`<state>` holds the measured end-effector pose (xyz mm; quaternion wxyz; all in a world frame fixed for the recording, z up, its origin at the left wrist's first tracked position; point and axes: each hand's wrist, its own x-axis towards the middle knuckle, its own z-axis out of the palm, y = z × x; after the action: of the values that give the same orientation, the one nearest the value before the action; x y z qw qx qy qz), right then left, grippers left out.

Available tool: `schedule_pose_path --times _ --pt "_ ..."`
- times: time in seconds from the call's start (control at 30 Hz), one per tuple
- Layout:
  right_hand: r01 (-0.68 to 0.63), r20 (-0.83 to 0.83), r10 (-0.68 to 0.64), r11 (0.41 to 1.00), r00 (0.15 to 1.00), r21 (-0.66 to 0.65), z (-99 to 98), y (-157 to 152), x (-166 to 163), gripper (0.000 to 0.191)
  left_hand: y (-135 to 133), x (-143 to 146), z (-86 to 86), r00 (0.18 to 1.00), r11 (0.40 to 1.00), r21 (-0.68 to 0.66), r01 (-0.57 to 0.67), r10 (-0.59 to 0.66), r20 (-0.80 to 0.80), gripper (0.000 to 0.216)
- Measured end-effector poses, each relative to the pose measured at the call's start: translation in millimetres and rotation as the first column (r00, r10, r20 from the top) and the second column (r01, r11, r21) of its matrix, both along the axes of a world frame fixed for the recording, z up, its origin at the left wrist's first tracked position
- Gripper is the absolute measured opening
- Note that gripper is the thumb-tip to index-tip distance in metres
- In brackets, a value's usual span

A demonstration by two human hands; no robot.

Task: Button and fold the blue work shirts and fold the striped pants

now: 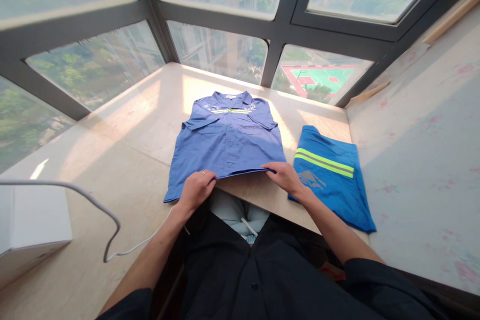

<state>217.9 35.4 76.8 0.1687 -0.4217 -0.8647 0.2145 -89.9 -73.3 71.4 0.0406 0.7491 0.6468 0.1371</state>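
A blue button-up work shirt (228, 142) lies face up on the pale window-ledge table (131, 130), collar towards the window, sleeves folded in. My left hand (195, 191) pinches the shirt's near hem at its left side; a ring shows on one finger. My right hand (285, 176) grips the same hem further right, fingers closed on the cloth. The hem between my hands is lifted slightly off the table.
A folded bright-blue garment (332, 177) with yellow-green reflective stripes lies to the right of the shirt. A white box (30, 225) and a white cable (97, 207) sit at the left. Large windows (221, 50) ring the table's far edge; a pale wall (423, 150) stands at the right.
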Motion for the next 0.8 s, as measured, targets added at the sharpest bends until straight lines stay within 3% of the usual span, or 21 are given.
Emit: schedule_pose_path --times 0.2,0.3,0.37,0.5,0.63,0.8 --pt "0.006 -0.035 -0.01 0.996 0.999 -0.093 22.8 11.7 17.7 0.029 -8.2 -11.8 -1.3 1.0 0.977 -0.213 -0.013 0.007 -0.026 0.034" --pt "-0.024 -0.045 0.016 0.983 0.999 -0.183 38.8 17.0 28.8 0.029 -12.0 -20.5 11.2 0.997 0.957 -0.281 -0.072 0.063 -0.044 0.032" --pt "-0.038 -0.014 0.036 0.979 0.999 -0.199 52.4 21.0 36.9 0.028 -12.5 -25.2 24.3 0.99 0.957 -0.257 -0.137 0.121 -0.077 0.033" --pt "-0.066 0.06 0.075 0.988 0.995 -0.14 80.7 26.6 53.2 0.026 -11.2 -31.1 52.8 0.956 0.952 -0.13 -0.277 0.259 -0.135 0.033" --pt "-0.095 0.044 0.099 0.991 0.994 -0.093 98.4 25.3 67.0 0.027 -13.8 -33.3 76.4 0.941 0.945 0.094 -0.314 0.323 -0.101 0.029" --pt "-0.059 0.017 0.059 0.998 0.998 -0.015 110.3 17.9 73.3 0.027 -21.8 -33.3 102.5 0.911 0.824 0.474 -0.309 0.4 -0.101 0.028"
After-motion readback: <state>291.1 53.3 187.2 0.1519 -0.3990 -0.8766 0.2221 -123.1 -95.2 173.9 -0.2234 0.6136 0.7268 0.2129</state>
